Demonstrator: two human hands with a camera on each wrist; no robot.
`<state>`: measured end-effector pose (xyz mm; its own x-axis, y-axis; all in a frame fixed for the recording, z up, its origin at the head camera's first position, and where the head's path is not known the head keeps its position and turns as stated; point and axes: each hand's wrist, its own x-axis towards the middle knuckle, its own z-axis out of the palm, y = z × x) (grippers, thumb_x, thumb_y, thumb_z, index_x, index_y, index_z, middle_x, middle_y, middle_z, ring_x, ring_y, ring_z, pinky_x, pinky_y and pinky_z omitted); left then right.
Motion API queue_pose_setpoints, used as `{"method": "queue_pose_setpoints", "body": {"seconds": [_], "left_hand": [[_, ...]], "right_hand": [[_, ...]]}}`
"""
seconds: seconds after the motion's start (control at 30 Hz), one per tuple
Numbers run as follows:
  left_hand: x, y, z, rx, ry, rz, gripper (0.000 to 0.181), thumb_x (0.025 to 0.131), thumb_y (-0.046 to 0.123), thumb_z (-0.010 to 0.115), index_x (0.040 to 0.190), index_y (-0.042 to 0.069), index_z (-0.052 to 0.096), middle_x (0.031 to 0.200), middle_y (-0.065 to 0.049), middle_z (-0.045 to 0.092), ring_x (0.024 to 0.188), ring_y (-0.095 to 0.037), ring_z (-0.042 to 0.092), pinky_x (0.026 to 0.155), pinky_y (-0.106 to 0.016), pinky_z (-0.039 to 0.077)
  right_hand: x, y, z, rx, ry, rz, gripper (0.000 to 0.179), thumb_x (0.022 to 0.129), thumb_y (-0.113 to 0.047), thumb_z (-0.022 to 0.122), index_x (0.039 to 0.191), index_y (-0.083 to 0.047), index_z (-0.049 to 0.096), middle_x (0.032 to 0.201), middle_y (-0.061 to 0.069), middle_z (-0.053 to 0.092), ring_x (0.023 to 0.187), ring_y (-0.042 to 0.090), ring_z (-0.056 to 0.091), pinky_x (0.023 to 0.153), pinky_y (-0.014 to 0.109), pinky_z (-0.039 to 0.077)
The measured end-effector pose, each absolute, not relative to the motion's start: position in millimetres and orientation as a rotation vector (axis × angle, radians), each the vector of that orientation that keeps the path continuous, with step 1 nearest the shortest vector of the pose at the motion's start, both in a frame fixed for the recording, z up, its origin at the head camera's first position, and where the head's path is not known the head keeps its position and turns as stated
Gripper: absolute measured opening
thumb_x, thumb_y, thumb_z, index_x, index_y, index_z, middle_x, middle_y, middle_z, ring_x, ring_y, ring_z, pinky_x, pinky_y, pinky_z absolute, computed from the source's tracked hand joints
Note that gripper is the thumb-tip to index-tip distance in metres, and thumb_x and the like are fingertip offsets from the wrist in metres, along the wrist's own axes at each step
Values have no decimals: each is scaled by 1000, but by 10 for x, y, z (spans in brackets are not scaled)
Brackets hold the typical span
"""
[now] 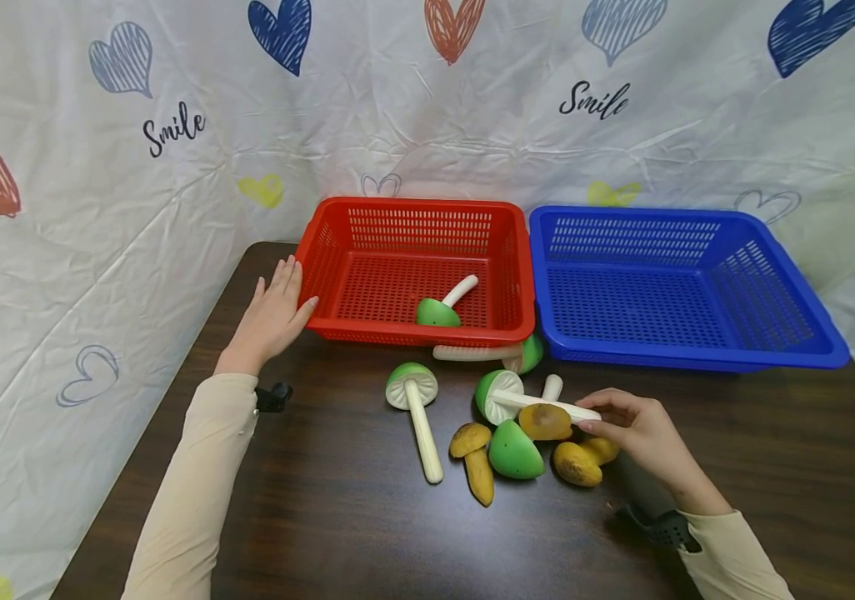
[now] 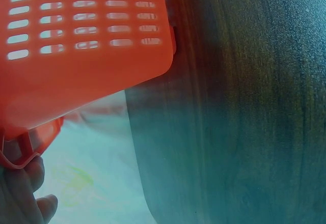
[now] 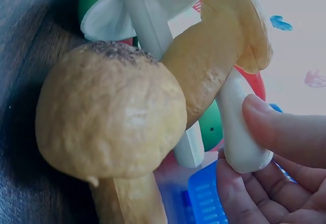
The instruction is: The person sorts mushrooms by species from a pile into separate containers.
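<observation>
A brown mushroom point(image 3: 109, 117) looms closest at left of centre in the right wrist view, and at that frame's right edge the right hand point(image 3: 285, 168) pinches the white stem of a green-capped mushroom point(image 1: 517, 400), which lies just right of centre in the head view. There, left of centre, the left hand point(image 1: 270, 318) rests straight-fingered against the red basket point(image 1: 367, 332), gripping nothing.
</observation>
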<state>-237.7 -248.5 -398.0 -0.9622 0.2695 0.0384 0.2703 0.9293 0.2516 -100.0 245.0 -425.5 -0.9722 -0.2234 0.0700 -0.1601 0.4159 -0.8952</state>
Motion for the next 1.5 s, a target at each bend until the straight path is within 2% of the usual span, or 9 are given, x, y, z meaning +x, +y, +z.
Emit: {"method": "queue_pose_setpoints", "body": {"seconds": [0.63, 0.93, 1.5], "left_hand": [[-2392, -2486, -3975, -427, -3098, -410, 71, 100, 40, 33, 148, -7, 8, 156, -20, 3, 143, -30, -2, 112, -55, 2], [-2390, -2487, -3976, -426, -3098, -407, 72, 100, 41, 32, 148, -7, 8, 156, -20, 2, 143, -31, -1, 112, -55, 2], [-2390, -2491, -3988, -433, -3081, -411, 71, 100, 41, 32, 147, -8, 10, 156, -21, 5, 143, -30, -1, 111, -56, 4]], "right_hand": [[-994, 2439, -4227, -327, 2543, -1767, 20, 82, 2, 69, 101, 7, 65, 94, -8, 67, 76, 7, 65, 64, 25, 54], [-1017, 2459, -4226, -293, 2540, -1789, 21, 82, 2, 70, 102, 8, 65, 94, -10, 67, 75, 6, 63, 64, 23, 53], [-989, 2427, -4075, -335, 2460, -1930, 22, 81, 9, 67, 103, 9, 64, 97, -2, 67, 77, 9, 64, 67, 23, 53]]}}
